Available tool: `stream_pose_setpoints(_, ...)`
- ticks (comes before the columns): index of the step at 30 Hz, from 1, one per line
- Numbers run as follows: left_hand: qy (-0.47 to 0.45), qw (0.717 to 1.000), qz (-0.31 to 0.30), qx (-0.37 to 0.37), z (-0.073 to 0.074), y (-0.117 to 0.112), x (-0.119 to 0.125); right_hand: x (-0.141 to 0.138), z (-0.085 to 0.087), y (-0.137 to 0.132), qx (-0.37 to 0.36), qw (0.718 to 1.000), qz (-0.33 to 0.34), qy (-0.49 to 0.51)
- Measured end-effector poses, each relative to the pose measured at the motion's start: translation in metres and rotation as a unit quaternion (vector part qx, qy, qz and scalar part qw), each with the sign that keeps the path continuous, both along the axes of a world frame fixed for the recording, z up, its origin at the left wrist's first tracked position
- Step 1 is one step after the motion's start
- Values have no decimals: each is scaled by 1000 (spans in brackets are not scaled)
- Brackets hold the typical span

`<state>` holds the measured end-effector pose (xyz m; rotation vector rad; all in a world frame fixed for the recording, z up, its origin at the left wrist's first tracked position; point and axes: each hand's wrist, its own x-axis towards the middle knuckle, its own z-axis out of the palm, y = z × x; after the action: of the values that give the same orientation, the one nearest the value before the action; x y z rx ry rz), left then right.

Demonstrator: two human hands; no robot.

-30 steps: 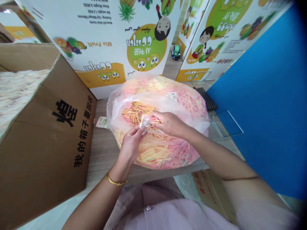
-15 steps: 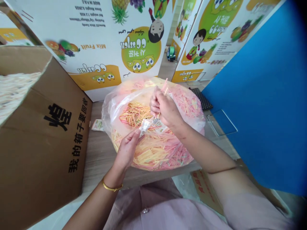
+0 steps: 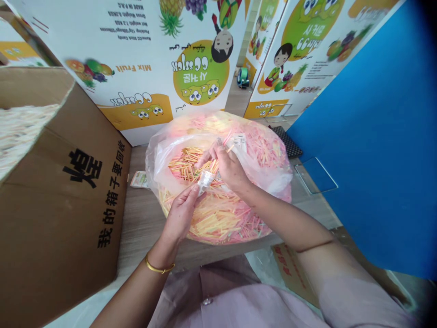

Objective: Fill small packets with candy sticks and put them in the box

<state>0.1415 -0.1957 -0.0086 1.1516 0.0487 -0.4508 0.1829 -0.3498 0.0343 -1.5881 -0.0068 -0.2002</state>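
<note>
1. Background: white printed cardboard cartons (image 3: 136, 59) with fruit artwork stand along the far edge of the worktop, and a blue panel (image 3: 355, 136) rises along the right side.
2. Surface: a wood-grain worktop (image 3: 143, 218) carries the items. A brown corrugated carton (image 3: 64, 200) with black lettering occupies the left edge.
3. Main item: a large clear plastic bag (image 3: 164, 159), open at the top, lies near the middle of the worktop, toward the far edge and against the white cartons. It is filled with thin pink and yellow candy sticks (image 3: 215, 223).
4. Left hand: the left hand (image 3: 180, 214), with a gold bangle (image 3: 159, 269) at the wrist, rests over the bag mouth. Its grip is narrow, pinching a small transparent sachet (image 3: 205, 181) between thumb and fingers.
5. Right hand: the right hand (image 3: 227, 166) is just beside the sachet, above the sticks. Its grip is narrow, with the fingertips gathered on a few sticks.
6. Nearby items: a small printed packet (image 3: 139, 179) lies on the worktop, touching the bag's left side. A black mesh mat (image 3: 288, 141) lies just beyond the bag's right side.
</note>
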Motion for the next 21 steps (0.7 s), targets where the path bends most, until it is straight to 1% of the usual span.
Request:
stream_pose_setpoints(3,1,1000,3,-6,1,-2,1,-2,0,0,12,999,15,31)
stream_pose_setpoints(8,34,998,-4,-45,3,-5,5,1,-9,-6,19,994,95,48)
stream_pose_setpoints(10,47,998,-6,-52,4,-5,6,5,-12,-10,59,991,94,73)
stream_pose_setpoints(13,41,998,-6,-47,3,-6,6,13,-15,-15,146,980,59,120)
stream_pose_setpoints(15,30,999,-5,-40,0,-7,6,16,-15,-15,168,976,42,133)
stream_pose_setpoints(18,15,999,1,-28,-3,-9,7,17,-14,-12,151,979,41,132)
stream_pose_setpoints(21,9,999,4,-32,-4,-10,9,14,-13,-9,125,983,65,116)
